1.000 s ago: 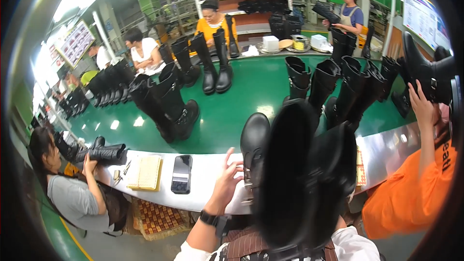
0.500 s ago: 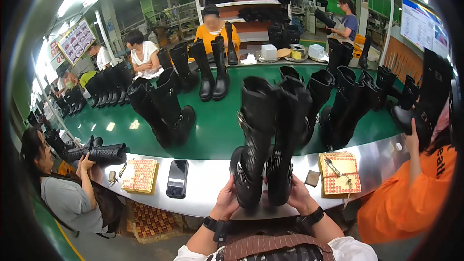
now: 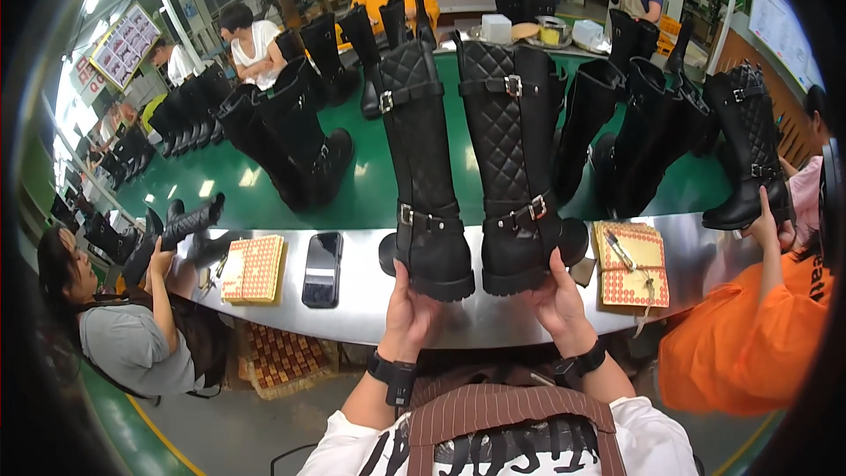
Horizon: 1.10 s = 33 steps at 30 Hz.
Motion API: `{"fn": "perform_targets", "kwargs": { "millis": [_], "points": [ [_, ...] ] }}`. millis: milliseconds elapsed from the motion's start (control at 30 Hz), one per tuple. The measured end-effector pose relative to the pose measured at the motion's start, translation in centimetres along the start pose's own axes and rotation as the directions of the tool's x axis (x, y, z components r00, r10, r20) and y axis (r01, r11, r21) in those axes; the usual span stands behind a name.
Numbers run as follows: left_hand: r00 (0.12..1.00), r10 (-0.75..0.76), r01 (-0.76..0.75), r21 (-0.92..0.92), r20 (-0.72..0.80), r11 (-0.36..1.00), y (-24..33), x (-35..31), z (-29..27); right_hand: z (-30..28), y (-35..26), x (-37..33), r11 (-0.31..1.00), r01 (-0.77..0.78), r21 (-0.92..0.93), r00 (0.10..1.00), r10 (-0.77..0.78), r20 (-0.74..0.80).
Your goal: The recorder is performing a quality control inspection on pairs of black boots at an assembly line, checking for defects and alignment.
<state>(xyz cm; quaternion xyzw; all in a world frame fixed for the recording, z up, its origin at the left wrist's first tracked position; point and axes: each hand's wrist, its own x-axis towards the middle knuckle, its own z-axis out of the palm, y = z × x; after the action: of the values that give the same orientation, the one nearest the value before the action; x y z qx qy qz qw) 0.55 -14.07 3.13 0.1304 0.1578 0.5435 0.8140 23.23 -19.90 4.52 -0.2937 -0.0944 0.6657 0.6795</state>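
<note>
Shiny metal edging [image 3: 366,266] runs nearest the person. Above it both forearms [image 3: 363,402] reach forward, wrists apart, thumbs up: the left hand [image 3: 411,310] is clamped on the left quilted boot [image 3: 425,159] low by its sole, the right hand [image 3: 560,304] likewise on the right quilted boot [image 3: 507,159], other fingers mostly hidden. Both boots are upright, slightly apart. Beyond lies a green tabletop [image 3: 374,178].
</note>
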Motion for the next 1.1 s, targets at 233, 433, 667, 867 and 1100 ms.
{"fn": "perform_targets", "kwargs": {
  "millis": [233,433,667,867,1100],
  "points": [
    [0.997,0.046,-0.041,0.082,-0.057,0.996,-0.2,-0.3,0.7,0.5,0.3,-0.3,0.998,0.026,-0.054,0.999,-0.027,-0.027],
    [0.997,0.034,-0.027,0.107,-0.063,0.994,-0.1,-0.4,0.8,1.3,0.4,-0.7,0.994,0.081,-0.07,0.996,-0.083,-0.035],
    [0.995,0.069,-0.058,0.139,-0.076,0.989,0.2,-0.7,0.6,1.2,0.8,-0.7,0.995,0.084,-0.055,0.995,-0.086,-0.043],
    [0.999,-0.042,0.042,0.023,-0.01,0.999,0.2,-0.1,-0.1,0.1,1.3,-0.3,0.99,0.085,-0.111,0.992,-0.095,-0.082],
    [1.0,0.026,-0.025,0.092,-0.01,0.995,0.6,0.1,-1.4,-1.1,1.3,0.3,0.991,0.133,-0.029,0.988,-0.135,-0.075]
  ]
}}
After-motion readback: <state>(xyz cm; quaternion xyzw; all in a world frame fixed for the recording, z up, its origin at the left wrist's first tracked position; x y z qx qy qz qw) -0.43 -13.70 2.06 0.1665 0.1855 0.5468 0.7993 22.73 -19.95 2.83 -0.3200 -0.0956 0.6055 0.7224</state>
